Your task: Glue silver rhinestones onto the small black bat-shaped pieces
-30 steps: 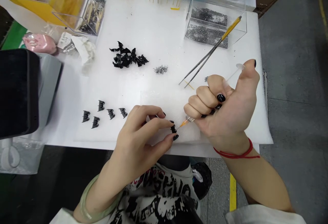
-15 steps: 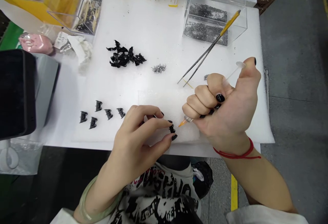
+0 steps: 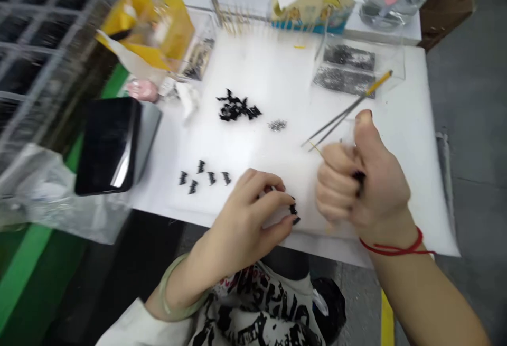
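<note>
My left hand (image 3: 253,219) pinches a small black bat-shaped piece (image 3: 293,210) between thumb and forefinger, near the front edge of the white foam pad (image 3: 269,87). My right hand (image 3: 362,185) is curled in a fist around a thin clear syringe-like applicator, thumb on top; its tip is hidden behind the fingers, just right of the piece. The view is blurred by motion.
Several finished black pieces (image 3: 204,173) lie in a row at the left, a heap of black pieces (image 3: 237,108) further back. Tweezers (image 3: 344,111) lean on a clear box of silver bits (image 3: 348,68). A black device (image 3: 109,142) stands left; a yellow box (image 3: 158,34) behind.
The head camera has swung back and left, so everything sits further right and smaller. My right hand's orange applicator tip is no longer visible. My left hand keeps its pinch on the piece.
</note>
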A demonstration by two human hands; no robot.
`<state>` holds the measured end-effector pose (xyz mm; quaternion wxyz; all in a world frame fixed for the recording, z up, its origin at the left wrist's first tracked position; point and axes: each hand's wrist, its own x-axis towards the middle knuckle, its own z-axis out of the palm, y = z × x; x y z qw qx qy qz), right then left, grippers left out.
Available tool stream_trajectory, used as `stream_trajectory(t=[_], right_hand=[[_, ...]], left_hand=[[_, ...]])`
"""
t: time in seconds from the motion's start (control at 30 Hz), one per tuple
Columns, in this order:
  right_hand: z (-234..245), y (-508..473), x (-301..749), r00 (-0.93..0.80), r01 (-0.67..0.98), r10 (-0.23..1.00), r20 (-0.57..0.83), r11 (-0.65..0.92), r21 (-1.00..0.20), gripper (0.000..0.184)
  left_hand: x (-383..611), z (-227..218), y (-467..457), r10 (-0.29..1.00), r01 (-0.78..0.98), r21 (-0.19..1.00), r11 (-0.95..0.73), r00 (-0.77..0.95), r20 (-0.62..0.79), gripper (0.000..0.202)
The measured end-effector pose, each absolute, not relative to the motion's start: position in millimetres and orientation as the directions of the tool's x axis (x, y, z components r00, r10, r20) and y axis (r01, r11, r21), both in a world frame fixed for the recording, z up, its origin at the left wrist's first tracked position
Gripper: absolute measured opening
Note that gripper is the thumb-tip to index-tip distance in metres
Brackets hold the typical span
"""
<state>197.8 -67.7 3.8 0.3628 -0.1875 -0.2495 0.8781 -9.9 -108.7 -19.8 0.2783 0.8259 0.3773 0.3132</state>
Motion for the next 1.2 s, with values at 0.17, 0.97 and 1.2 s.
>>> stream_trajectory(t=[0.17, 0.97, 1.2], right_hand=[[5, -75, 210, -0.828, -0.334, 0.538, -0.158, -0.700, -0.631, 0.067], [-44, -55, 191, -0.684, -0.387, 0.717, 0.131, -0.205, -0.899, 0.085], [-29, -66, 192, -0.461, -0.562, 0.873, 0.161, -0.147, -0.814, 0.073]], left_hand=[[-41, -18, -87, 0.889, 0.606, 0.650, -0.458, 0.311, 0.337, 0.009], [-96, -44, 66, 0.701, 0.624, 0.350, -0.699, 0.501, 0.508, 0.024], [-91, -18, 43, 0.759, 0.709, 0.318, -0.630, 0.475, 0.445, 0.019]])
